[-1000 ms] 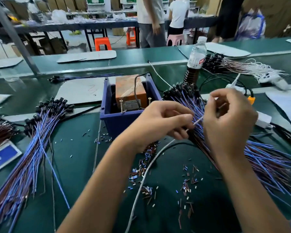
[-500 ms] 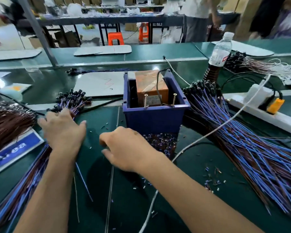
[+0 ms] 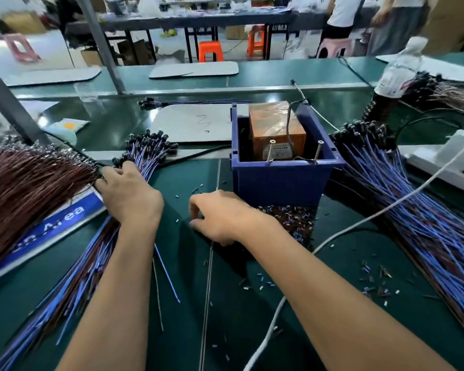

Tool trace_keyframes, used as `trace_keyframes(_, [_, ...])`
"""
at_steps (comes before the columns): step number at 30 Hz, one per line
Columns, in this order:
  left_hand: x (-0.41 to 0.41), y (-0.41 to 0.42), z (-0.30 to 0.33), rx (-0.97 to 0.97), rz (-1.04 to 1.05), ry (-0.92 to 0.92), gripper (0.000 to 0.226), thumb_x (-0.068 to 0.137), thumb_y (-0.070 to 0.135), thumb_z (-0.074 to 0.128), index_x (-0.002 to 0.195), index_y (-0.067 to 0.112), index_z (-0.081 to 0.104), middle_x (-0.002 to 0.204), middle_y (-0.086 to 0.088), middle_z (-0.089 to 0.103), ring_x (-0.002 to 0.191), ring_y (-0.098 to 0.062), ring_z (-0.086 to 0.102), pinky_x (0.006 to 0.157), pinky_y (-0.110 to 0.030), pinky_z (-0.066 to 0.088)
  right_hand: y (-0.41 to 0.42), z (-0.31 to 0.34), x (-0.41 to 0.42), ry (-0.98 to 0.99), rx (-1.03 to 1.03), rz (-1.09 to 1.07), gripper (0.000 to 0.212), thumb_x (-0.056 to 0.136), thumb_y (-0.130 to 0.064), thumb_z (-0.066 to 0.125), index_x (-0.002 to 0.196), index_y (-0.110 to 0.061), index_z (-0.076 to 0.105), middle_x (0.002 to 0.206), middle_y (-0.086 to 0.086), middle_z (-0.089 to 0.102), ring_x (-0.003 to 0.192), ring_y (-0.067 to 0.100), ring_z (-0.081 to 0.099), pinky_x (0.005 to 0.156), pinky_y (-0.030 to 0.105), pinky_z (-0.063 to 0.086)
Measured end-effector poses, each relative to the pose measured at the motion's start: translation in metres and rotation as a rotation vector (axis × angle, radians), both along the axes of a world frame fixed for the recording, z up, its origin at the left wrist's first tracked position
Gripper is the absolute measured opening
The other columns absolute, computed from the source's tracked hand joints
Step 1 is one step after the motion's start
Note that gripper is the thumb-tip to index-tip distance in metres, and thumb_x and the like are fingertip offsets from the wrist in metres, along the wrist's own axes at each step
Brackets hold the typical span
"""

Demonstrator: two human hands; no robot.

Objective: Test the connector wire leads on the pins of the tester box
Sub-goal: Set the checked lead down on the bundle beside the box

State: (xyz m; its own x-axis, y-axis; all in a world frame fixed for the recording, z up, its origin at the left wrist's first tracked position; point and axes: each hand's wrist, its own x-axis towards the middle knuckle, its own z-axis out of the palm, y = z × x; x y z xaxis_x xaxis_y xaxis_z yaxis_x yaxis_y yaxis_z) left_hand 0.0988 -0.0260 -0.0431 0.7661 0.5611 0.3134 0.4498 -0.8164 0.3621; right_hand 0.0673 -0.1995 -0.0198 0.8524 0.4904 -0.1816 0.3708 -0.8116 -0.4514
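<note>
The tester box [image 3: 284, 180], a blue bin with an orange block [image 3: 275, 129] inside and two metal pins [image 3: 271, 149] standing at its near rim, sits at the middle of the green worktop [image 3: 188, 303], a little toward the far edge. The connector wire leads I work from lie in two fans: one bundle of blue leads [image 3: 97, 253] with black connector heads runs from the near left corner up toward the box, and a second bundle [image 3: 423, 218] spreads along the right edge.

My left hand [image 3: 130, 194] reaches out, palm down, fingers laid over the connector end of the left bundle; whether this grip pinches a lead I cannot tell. My right hand [image 3: 220, 215] hovers low just left of the box's near corner, fingers loosely curled, its grip holding nothing I can see.

Between my forearms the worktop is open apart from a few stray leads, while cut bits of insulation [image 3: 289, 218] pile against the front of the box. A white cable [image 3: 359, 226] crosses under my right forearm. A brown wire bundle [image 3: 24, 188] fills the left edge, lying over a blue sign [image 3: 54, 228] on which only "ea" reads clearly.
</note>
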Motion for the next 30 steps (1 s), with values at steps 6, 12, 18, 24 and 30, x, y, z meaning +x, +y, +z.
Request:
trace_keyframes(6, [-0.001,0.010,0.002,-0.050,0.020,0.015,0.026,0.088,0.004,0.060,0.111,0.011,0.070,0.124,-0.024,0.054,0.118,-0.045,0.048,0.093,-0.047,0.047,0.002,-0.006,-0.001,-0.007,-0.008,-0.007,0.014,0.104,-0.037,0.058,0.110,-0.024,0.059,0.118,0.011,0.063,0.086,0.031,0.056,0.076,0.032,0.046])
trace_keyframes(12, [0.000,0.009,0.002,0.061,-0.037,-0.097,0.021,0.093,0.020,0.061,0.108,0.007,0.068,0.118,-0.024,0.063,0.117,-0.042,0.050,0.101,-0.043,0.030,0.001,-0.008,-0.003,-0.008,0.022,-0.037,0.016,0.102,-0.039,0.060,0.110,-0.025,0.060,0.118,0.012,0.063,0.105,0.035,0.057,0.082,0.035,0.046])
trace_keyframes(18, [-0.010,-0.011,0.022,-0.161,-0.147,-0.524,0.012,0.102,0.013,0.052,0.110,0.005,0.049,0.087,-0.016,0.061,0.088,-0.044,0.060,0.081,-0.049,0.040,0.004,-0.007,-0.009,-0.081,0.005,-0.004,0.021,0.101,-0.037,0.062,0.111,-0.019,0.059,0.115,0.015,0.067,0.108,0.038,0.062,0.087,0.039,0.049])
trace_keyframes(24, [-0.014,-0.026,0.032,-0.370,-0.387,-0.659,0.011,0.097,0.016,0.046,0.101,0.026,0.043,0.075,-0.007,0.066,0.075,-0.031,0.063,0.074,-0.036,0.043,0.001,-0.002,-0.011,-0.036,0.165,-0.044,0.028,0.101,-0.031,0.063,0.123,-0.016,0.057,0.115,0.018,0.066,0.106,0.038,0.062,0.094,0.044,0.053])
trace_keyframes(30, [-0.018,-0.051,0.040,-0.748,-0.711,-0.765,0.030,0.100,0.009,0.042,0.090,0.032,0.058,0.074,0.003,0.056,0.069,-0.008,0.054,0.066,-0.028,0.046,0.015,0.008,-0.010,0.088,0.826,-0.217,0.049,0.100,-0.002,0.048,0.147,-0.018,0.047,0.128,0.015,0.061,0.110,0.035,0.061,0.099,0.055,0.052])
